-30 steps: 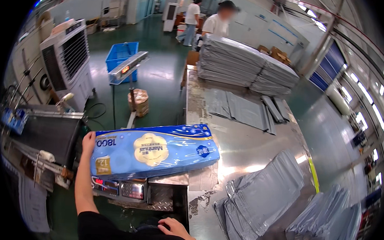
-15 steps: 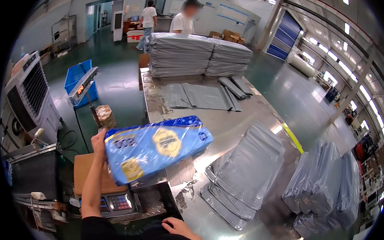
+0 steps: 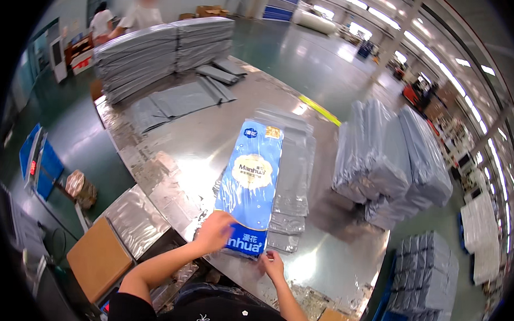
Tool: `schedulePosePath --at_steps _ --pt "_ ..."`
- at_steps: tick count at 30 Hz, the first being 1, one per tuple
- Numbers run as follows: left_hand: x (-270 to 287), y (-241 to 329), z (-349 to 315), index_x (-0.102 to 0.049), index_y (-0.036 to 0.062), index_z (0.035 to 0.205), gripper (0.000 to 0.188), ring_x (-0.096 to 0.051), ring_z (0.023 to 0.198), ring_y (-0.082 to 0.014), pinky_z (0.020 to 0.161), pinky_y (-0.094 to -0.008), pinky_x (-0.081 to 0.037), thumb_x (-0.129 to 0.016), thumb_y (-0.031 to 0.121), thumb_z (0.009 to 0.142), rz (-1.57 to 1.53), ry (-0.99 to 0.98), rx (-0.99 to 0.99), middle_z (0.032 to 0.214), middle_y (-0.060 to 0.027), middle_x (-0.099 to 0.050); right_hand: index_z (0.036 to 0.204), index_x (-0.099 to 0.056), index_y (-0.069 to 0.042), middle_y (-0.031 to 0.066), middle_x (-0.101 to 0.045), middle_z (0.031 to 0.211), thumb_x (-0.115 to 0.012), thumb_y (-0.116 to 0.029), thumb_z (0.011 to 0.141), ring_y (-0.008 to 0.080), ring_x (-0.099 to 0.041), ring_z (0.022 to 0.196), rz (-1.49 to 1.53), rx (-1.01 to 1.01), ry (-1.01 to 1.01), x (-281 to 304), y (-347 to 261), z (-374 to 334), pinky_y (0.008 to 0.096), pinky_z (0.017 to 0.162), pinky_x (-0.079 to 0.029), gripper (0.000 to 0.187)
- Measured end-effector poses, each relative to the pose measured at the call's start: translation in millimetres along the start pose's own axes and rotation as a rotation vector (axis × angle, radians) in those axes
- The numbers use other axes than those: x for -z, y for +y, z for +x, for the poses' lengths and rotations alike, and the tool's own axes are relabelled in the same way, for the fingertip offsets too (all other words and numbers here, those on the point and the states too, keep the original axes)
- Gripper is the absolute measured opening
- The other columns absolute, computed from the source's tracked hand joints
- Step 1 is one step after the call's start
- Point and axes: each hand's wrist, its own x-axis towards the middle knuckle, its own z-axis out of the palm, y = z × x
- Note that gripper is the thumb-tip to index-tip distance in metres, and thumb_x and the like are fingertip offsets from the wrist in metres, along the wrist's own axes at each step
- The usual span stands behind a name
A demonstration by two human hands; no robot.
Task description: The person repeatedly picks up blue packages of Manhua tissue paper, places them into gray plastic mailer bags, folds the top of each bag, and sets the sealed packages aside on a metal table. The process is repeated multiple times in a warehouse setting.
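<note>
A long light-blue, plastic-wrapped package (image 3: 251,174) with dark-blue ends and a cream label lies flat on the metal table. Beneath it, and showing along its right side, is a pile of flat grey plastic bags (image 3: 293,179). My left hand (image 3: 215,232) is over the package's near left end, its fingers smeared by motion. At the near right corner, my right hand (image 3: 273,267) has thumb and fingers pressed together; what they pinch there is too small to make out.
Stacked grey wrapped bundles (image 3: 141,58) stand at the table's far left, with loose grey bags (image 3: 182,103) before them. More grey bundles (image 3: 377,160) sit at the right. A scale with a brown board (image 3: 99,260) is at the left. Two people are in the far left background.
The blue package has gone from my left hand's raised grip down onto the grey bags, turned lengthwise. My right hand has moved out to its near corner. The view has swung right.
</note>
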Motion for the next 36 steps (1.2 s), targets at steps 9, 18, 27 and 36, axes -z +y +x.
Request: schedulePosePath --at_steps 9,18,27,36 --pt "-44.7 -149.4 -189.9 -0.052 0.0061 0.11 0.022 -0.058 0.083 -0.0164 0.068 -0.0313 -0.052 -0.055 0.015 0.09 -0.405 -0.315 0.896 0.092 -0.0067 -0.057 0.096 -0.062 0.002 0.0154 -0.065 0.099 -0.071 -0.023 0.081 0.0186 -0.065 0.079 -0.224 0.219 -0.116 -45.9 9.3 -21.9 0.0324 0.066 -0.051 0.031" --pt "-25.5 -43.2 -87.9 -0.052 0.005 0.113 0.024 -0.064 0.088 -0.0198 0.079 -0.0365 -0.056 -0.06 0.009 0.092 -1.084 -0.037 1.034 0.099 -0.0054 -0.06 0.078 -0.055 -0.004 0.0113 -0.067 0.083 -0.058 -0.011 0.093 0.0127 -0.061 0.068 0.499 0.063 -0.155 25.4 -65.3 -26.0 0.0265 0.062 -0.048 0.018" --pt "-52.7 -17.6 -64.4 -0.047 0.0082 0.093 0.023 -0.061 0.084 -0.0207 0.08 -0.0374 -0.055 -0.063 -0.005 0.084 -1.323 0.354 1.002 0.092 -0.0078 -0.058 0.081 -0.055 -0.003 0.0101 -0.066 0.082 -0.061 -0.011 0.091 0.0114 -0.057 0.064 0.833 0.082 -0.13 42.7 -78.3 -8.4 0.0245 0.059 -0.045 0.014" --pt "-125.0 -80.3 -148.2 -0.051 -0.0031 0.103 0.014 -0.059 0.102 -0.0313 0.092 -0.0455 -0.052 -0.056 0.003 0.091 -1.269 0.102 1.547 0.106 -0.0154 -0.058 0.103 -0.045 0.001 0.0108 -0.061 0.092 -0.072 -0.009 0.081 0.0177 -0.063 0.067 0.582 -0.377 0.116 -19.1 13.8 -18.5 0.0278 0.056 -0.05 0.036"
